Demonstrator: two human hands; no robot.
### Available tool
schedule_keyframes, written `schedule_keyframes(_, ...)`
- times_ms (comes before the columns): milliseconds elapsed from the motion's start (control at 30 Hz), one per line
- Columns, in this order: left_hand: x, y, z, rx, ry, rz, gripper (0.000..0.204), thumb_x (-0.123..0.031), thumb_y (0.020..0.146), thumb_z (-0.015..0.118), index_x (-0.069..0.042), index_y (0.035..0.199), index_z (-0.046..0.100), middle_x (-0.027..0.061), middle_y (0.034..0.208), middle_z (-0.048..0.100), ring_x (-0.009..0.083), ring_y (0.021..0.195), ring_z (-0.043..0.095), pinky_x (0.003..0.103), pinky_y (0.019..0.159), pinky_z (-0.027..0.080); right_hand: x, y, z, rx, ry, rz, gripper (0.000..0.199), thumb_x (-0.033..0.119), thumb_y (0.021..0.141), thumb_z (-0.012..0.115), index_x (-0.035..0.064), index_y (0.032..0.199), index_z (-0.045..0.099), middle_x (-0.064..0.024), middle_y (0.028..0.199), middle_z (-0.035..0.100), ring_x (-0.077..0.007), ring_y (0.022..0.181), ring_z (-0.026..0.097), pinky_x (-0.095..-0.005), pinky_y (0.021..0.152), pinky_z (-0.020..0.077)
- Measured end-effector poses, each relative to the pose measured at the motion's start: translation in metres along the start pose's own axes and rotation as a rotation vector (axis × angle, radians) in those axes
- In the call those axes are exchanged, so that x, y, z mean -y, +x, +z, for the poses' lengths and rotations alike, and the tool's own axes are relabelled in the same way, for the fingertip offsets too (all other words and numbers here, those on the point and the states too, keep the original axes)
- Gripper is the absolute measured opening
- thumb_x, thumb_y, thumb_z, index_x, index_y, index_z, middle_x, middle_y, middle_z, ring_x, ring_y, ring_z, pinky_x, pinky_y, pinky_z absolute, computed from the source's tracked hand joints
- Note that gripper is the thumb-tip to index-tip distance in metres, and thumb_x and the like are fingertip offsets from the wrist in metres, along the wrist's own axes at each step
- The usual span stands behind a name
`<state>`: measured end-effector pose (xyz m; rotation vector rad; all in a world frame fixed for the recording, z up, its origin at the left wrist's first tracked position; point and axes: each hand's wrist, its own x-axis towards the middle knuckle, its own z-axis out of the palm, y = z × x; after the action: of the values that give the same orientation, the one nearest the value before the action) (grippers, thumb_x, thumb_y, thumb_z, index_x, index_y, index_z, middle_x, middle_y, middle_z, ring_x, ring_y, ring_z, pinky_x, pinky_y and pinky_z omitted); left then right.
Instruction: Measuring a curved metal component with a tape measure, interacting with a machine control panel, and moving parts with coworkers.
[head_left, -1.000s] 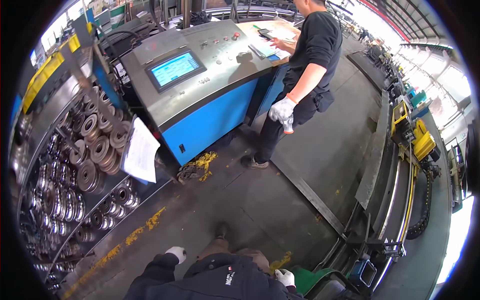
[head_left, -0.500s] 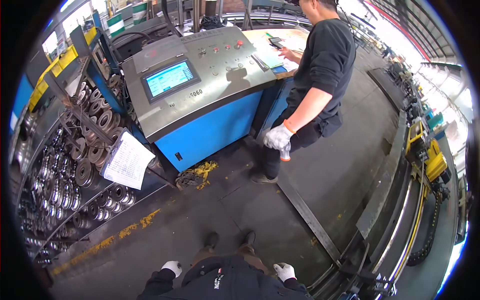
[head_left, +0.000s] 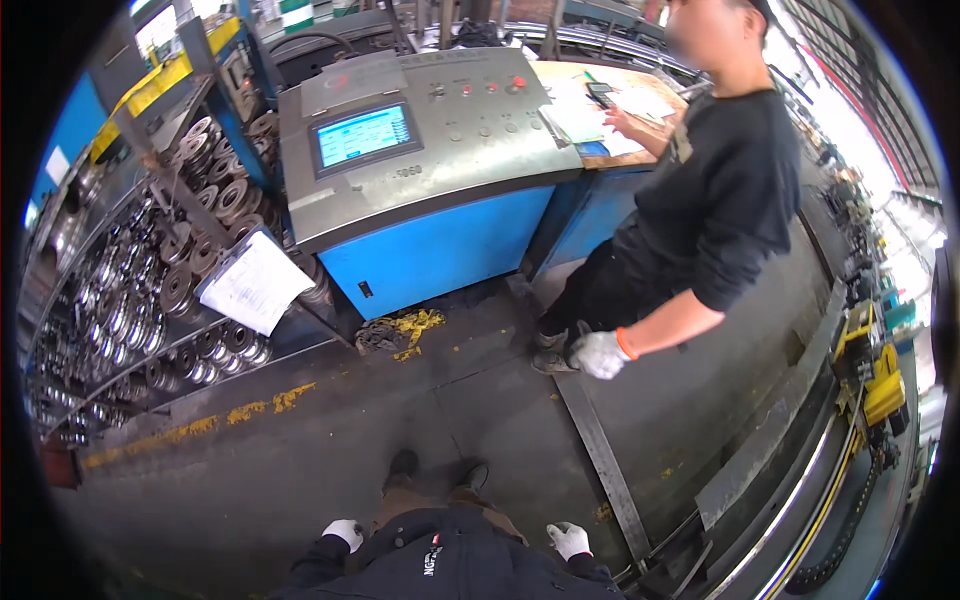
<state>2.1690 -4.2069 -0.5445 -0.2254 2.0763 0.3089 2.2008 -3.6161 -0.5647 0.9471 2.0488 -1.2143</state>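
Both my gloved hands hang at my sides, empty, over the dark workshop floor.

My left hand (head_left: 345, 532) and right hand (head_left: 569, 539) wear white gloves, fingers loosely curled, holding nothing that I can see. My shoes (head_left: 437, 473) stand on the floor (head_left: 330, 450) between them. Ahead, a blue control console (head_left: 425, 190) with a lit screen (head_left: 364, 134); a co-worker (head_left: 700, 200) in black stands at its right, gloved hand (head_left: 600, 353) hanging. A rack of metal rollers (head_left: 150, 280) fills my left.

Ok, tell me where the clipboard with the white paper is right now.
In the head view the clipboard is on the left, hanging on the rack of metal rings, just left of the blue control console.
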Motion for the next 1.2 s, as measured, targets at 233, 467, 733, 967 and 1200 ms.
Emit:
schedule_keyframes(233,-0.003,-0.006,0.0,-0.057,-0.019,-0.008,0.036,-0.03,0.088,0.058,-0.013,0.115,0.076,0.0183,0.117,0.072,0.0385,0.11,0.068,0.047,0.096,0.055,-0.029,0.022,0.005,0.093,0.072,0.03,0.036,0.025,0.095,0.074,-0.0062,0.112,0.071,-0.0079,0.086,0.074,-0.0129,0.066,0.068,-0.0279,0.062,0.0549)
schedule_keyframes(467,-0.016,-0.01,-0.014,-0.045,0.007,0.029,0.034,-0.03,0.085,0.06,-0.009,0.106,0.077,0.0193,0.112,0.073,0.0395,0.107,0.068,0.047,0.096,0.055,0.019,-0.002,-0.007,0.12,-0.169,-0.028,0.041,0.033,0.094,0.073,-0.0047,0.109,0.072,-0.0134,0.086,0.075,-0.0166,0.071,0.071,-0.0313,0.07,0.0571)
schedule_keyframes(733,-0.124,-0.017,-0.123,-0.629,-0.203,0.455,0.051,-0.022,0.084,0.072,0.002,0.128,0.062,0.0228,0.123,0.068,0.0357,0.114,0.066,0.045,0.098,0.054,0.045,-0.011,-0.025,0.023,-0.119,-0.092,0.041,0.035,0.09,0.073,-0.0005,0.111,0.074,-0.0137,0.088,0.076,-0.0237,0.082,0.074,-0.0365,0.077,0.0576)
schedule_keyframes(967,-0.326,-0.199,-0.376,-1.459,-0.557,1.347,0.08,-0.032,0.091,0.068,0.008,0.152,0.036,0.0223,0.138,0.058,0.027,0.115,0.064,0.039,0.102,0.051,-0.001,-0.009,-0.027,-0.086,-0.366,-0.284,0.052,0.044,0.09,0.071,-0.0011,0.116,0.072,-0.0232,0.109,0.073,-0.0387,0.108,0.07,-0.0434,0.095,0.0545)
schedule_keyframes(1200,-0.314,-0.211,-0.331,-1.083,-0.258,1.135,0.023,-0.007,0.072,0.078,-0.003,0.094,0.075,0.0135,0.09,0.073,0.0266,0.082,0.071,0.036,0.076,0.056,-0.055,0.022,-0.032,-0.142,-0.434,-0.312,0.046,0.049,0.094,0.063,0.0045,0.092,0.075,-0.0223,0.098,0.074,-0.0424,0.092,0.069,-0.0524,0.082,0.0532)
